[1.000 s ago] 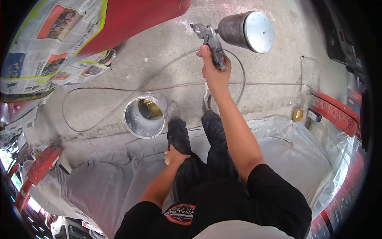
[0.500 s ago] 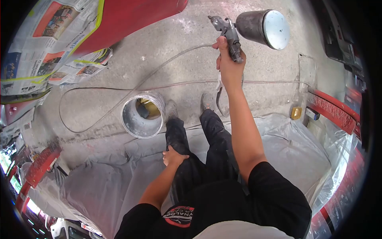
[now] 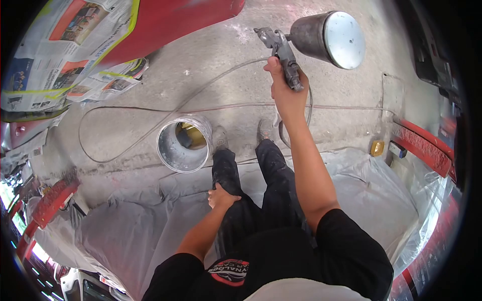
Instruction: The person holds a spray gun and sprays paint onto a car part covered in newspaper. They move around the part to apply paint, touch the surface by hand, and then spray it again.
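Observation:
My right hand (image 3: 290, 100) is closed around the handle of a grey metal spray gun (image 3: 285, 55), held out over the concrete floor. A paint cup (image 3: 314, 37) with a shiny lid is attached to the gun and points to the right. Part of an air hose (image 3: 310, 100) hangs below that hand; its joint with the gun is hidden. My left hand (image 3: 223, 197) rests on the left thigh of my dark trousers (image 3: 224, 170), thumb apart from the fingers. Up and to the left of the gun is a red painted panel (image 3: 170, 30).
Newspaper masking (image 3: 90, 30) with yellow-green tape borders the panel. A round bucket (image 3: 165, 153) holding yellow and dark pieces stands beside my left foot. The hose (image 3: 216, 74) loops across the floor. Plastic sheeting (image 3: 125, 226) lies behind me; red metal beams (image 3: 422, 145) flank both sides.
The spray gun has shifted slightly left and down in view, its nozzle end lower. My left hand stays on the thigh. The whole view has moved a little.

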The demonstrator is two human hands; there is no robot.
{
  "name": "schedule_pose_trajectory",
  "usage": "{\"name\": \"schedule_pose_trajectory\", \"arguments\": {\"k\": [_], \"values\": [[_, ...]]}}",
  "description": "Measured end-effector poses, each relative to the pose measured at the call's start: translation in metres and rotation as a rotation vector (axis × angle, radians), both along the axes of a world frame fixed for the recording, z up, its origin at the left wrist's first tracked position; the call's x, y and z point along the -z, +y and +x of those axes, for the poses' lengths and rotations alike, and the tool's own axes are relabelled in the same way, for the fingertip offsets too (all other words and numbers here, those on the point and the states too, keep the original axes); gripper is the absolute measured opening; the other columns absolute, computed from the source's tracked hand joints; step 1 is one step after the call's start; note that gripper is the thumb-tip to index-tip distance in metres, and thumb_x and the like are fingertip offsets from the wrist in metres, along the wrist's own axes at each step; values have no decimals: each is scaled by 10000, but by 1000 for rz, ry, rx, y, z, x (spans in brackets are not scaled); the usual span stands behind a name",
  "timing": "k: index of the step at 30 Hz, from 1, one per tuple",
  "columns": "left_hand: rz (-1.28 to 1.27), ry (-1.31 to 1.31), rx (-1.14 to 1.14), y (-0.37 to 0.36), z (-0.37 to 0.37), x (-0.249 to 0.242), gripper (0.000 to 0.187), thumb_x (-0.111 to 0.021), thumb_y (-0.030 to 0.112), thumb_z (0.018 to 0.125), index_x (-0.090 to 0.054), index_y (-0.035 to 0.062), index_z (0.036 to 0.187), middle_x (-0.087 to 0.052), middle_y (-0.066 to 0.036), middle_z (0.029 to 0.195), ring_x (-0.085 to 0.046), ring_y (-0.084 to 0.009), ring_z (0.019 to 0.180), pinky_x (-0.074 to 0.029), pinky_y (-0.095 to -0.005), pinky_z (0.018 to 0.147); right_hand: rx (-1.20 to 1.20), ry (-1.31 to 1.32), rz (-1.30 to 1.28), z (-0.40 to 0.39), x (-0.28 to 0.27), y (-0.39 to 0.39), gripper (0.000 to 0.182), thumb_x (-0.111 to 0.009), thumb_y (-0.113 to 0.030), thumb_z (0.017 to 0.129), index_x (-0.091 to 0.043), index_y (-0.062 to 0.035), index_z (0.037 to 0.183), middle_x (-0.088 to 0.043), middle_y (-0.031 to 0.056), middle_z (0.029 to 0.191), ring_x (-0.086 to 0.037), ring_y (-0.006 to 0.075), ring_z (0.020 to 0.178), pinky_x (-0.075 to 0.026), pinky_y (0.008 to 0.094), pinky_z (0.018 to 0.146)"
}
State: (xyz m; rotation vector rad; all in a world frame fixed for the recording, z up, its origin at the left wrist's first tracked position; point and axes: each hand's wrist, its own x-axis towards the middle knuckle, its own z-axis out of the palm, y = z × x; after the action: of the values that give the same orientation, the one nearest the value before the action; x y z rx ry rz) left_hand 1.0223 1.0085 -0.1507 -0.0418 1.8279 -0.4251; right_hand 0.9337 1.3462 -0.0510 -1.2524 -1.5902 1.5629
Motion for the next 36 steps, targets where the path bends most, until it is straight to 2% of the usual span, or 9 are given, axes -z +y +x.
{"name": "schedule_pose_trajectory", "arguments": {"k": [2, 9, 13, 16, 19, 22, 26, 29, 36], "values": [[-6, 2, 6, 2, 0, 1, 1102, -943, 517, 592, -367, 144, 1455, -479, -214, 1396, -568, -415, 1266, -525, -469, 1021, -17, -64, -50, -2, -4, -1, 361, -785, -353, 916, -674, -11, 881, -557, -39, 693, -447, 52, 643, -374, 240, 569], [-13, -11, 0, 1, 0, 2, 1143, -943, 534, 576, -359, 135, 1474, -470, -228, 1422, -564, -419, 1274, -507, -470, 1047, -295, 75, -41, -14, -3, -42, 417, -792, -391, 899, -692, 10, 963, -607, 6, 716, -505, 86, 676, -432, 274, 603], [-1, -17, -11, 0, 0, 2, 1166, -943, 540, 567, -354, 123, 1484, -469, -241, 1431, -564, -426, 1274, -497, -473, 1056, -214, 27, -38, -18, 1, -38, 387, -787, -374, 906, -688, -1, 934, -598, 0, 701, -513, 84, 677, -424, 259, 619], [-22, -5, -5, 2, 0, 0, 1089, -944, 518, 597, -371, 165, 1453, -475, -196, 1399, -566, -401, 1275, -522, -468, 1034, -106, -108, -92, -8, -7, -21, 379, -786, -367, 909, -683, -3, 929, -596, -9, 718, -506, 76, 682, -425, 255, 627], [-16, -4, -18, 2, -1, -1, 1086, -945, 516, 596, -374, 162, 1450, -478, -196, 1395, -569, -404, 1269, -523, -470, 1028, 30, -21, 99, 4, 4, -9, 374, -707, -373, 967, -722, -5, 1032, -719, 43, 859, -460, 46, 473, -351, 231, 438], [-7, -7, -22, 1, -2, -1, 1084, -946, 514, 595, -379, 159, 1447, -479, -197, 1395, -572, -408, 1263, -525, -470, 1020, 78, 8, 104, 9, 3, -7, 377, -676, -369, 989, -725, 2, 1040, -733, 46, 881, -468, 46, 485, -354, 233, 440], [6, -3, -26, 0, -1, 2, 1089, -948, 511, 593, -378, 153, 1449, -479, -199, 1401, -563, -414, 1271, -516, -471, 1031, -139, -34, -40, 11, -11, -15, 418, -665, -397, 992, -714, 8, 1083, -722, 45, 875, -474, 52, 493, -343, 230, 437], [8, -2, -22, -1, 0, 1, 1092, -949, 509, 593, -377, 149, 1451, -478, -201, 1407, -554, -417, 1281, -508, -472, 1041, -147, -45, -127, 10, -18, -11, 413, -666, -398, 991, -713, 5, 1062, -715, 45, 857, -471, 58, 480, -336, 231, 430], [-12, -1, -17, -1, 1, 4, 1097, -952, 515, 583, -382, 152, 1447, -477, -195, 1415, -554, -411, 1287, -509, -476, 1040, 109, -45, -82, 13, -24, 15, 404, -655, -418, 994, -693, -18, 1034, -705, 75, 863, -458, 70, 459, -322, 237, 418]]}}
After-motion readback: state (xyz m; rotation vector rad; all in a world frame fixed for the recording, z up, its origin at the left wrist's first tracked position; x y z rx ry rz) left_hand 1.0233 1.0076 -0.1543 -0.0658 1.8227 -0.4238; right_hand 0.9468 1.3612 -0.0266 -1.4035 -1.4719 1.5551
